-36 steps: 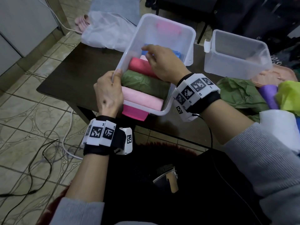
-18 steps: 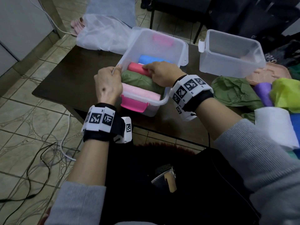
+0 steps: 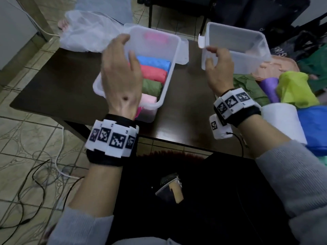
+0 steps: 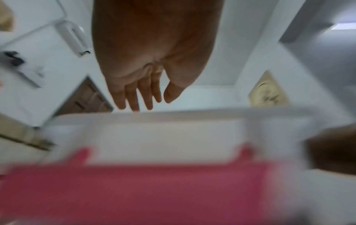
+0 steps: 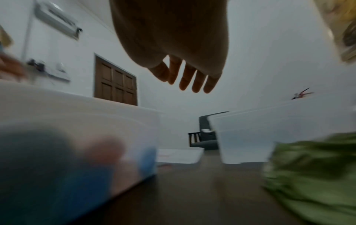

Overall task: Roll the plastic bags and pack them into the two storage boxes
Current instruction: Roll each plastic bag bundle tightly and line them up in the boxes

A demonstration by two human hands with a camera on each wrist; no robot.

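While both hands (image 3: 122,75) hover released, boxes (image 3: 169,50) sit on dark table (image 3: 53,82) over tiled floor (image 3: 26,147).

Rolled bags run blue (image 3: 154,63), red (image 3: 153,74), green (image 3: 151,86), pale pink (image 3: 148,99) in the clear box (image 3: 174,55), dark brown table (image 3: 58,82) underneath.

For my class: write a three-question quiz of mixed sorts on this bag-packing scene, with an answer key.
1. True or false: the right-hand storage box holds rolled bags.
2. How many rolled bags lie in the left-hand storage box?
3. Which rolled bag lies farthest from the person? A pale pink roll B green roll C blue roll

Key: 1 false, it looks empty; 2 four; 3 C. Both the left hand and right hand are open, holding nothing.
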